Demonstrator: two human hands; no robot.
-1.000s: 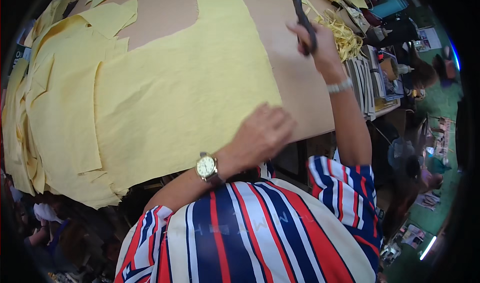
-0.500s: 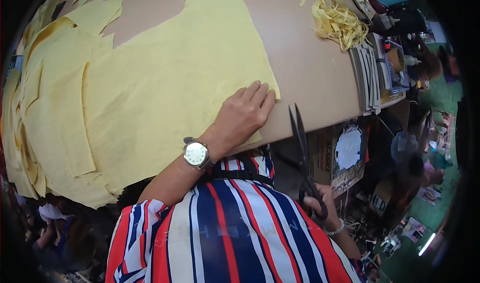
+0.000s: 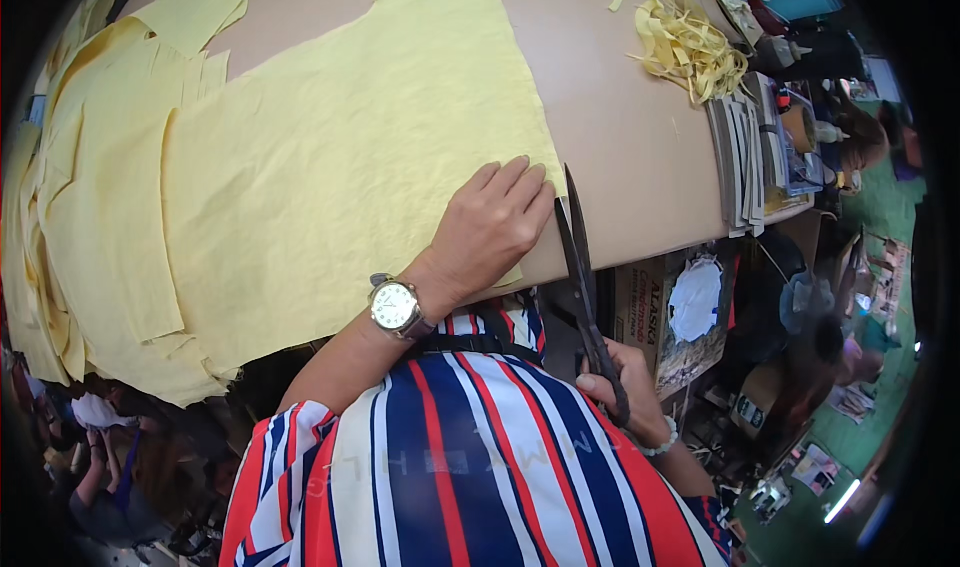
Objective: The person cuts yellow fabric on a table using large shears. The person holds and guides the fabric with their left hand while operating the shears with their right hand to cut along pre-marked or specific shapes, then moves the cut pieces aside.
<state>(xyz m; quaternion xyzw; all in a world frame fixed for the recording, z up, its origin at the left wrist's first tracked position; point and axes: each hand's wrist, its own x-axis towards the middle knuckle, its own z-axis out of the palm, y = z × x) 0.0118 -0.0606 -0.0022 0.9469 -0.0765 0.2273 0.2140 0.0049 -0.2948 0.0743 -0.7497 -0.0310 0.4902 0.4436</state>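
Yellow cloth [image 3: 330, 157] beneath left fingers [image 3: 508, 178]

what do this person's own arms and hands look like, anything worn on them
Both hands are gloveless. Above the left hand is a wristwatch with a round, pale dial and dark strap; above the right hand, a pale, seemingly beaded bracelet. The short sleeves are striped red, white and navy.

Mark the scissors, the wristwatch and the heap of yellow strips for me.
Scissors [image 3: 587, 312]: head view, where the two blades meet.
Wristwatch [image 3: 394, 307]: head view, on its pale dial.
Heap of yellow strips [image 3: 692, 51]: head view, middle of the tangle.
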